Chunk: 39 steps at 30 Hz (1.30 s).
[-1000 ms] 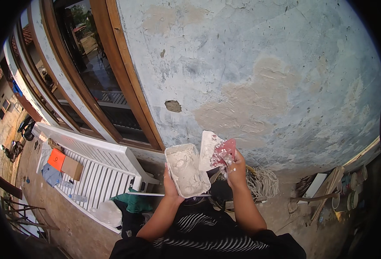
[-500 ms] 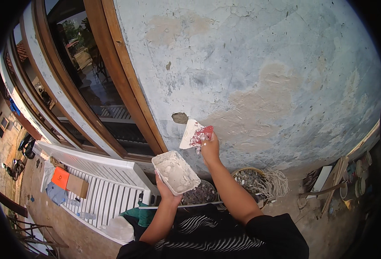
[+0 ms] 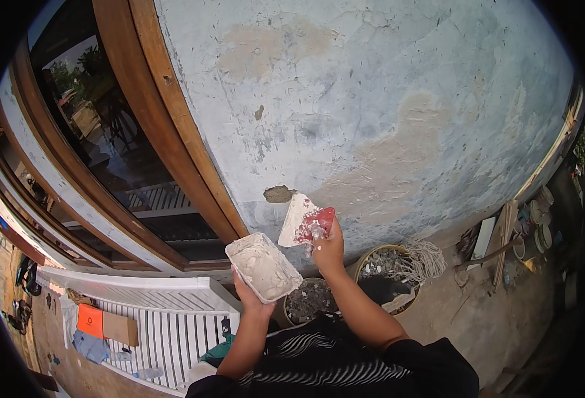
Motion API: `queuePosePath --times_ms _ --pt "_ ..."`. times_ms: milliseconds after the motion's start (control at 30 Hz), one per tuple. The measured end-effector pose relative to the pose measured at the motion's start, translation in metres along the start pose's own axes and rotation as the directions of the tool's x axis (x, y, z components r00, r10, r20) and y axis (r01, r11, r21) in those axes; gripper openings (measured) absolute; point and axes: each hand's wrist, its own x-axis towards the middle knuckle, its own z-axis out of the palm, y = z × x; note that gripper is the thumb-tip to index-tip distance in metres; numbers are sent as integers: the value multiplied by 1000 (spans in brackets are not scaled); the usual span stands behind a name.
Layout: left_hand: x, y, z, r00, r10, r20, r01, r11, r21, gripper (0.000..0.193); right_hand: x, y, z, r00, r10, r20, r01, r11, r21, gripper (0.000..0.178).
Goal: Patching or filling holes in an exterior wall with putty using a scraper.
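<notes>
Left hand (image 3: 250,296) has the tub (image 3: 242,243), finger spread hidden, can't tell; right hand (image 3: 330,249) pinches the scraper (image 3: 309,222), hole (image 3: 279,194) at tub's twelve o'clock!

Bench (image 3: 174,335): white, slatted | on it: orange box (image 3: 90,322), brown box (image 3: 120,330), blue-grey cloth (image 3: 90,347), clear bottle (image 3: 148,373)
</notes>
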Motion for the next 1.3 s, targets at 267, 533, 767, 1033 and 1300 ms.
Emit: queuePosePath --times_ms 267,533,767,1033,1300 --pt "3 9 3 999 -41 32 41 999 -4 62 1 5 0 999 39 -26 -41 998 -45 40" --pt "-4 11 -4 1000 -12 22 12 1000 -8 62 3 -15 11 999 53 -7 -53 999 -2 26" --pt "-8 9 -5 999 5 42 -4 1000 -27 63 16 -12 5 998 23 -62 -25 999 -32 32" --pt "-9 7 -1 999 22 24 -22 1000 -10 64 21 -23 5 992 122 -43 -117 987 107 26" --pt "-5 10 7 998 38 47 -37 999 -24 63 13 -35 10 983 185 -8 -180 965 190 25"
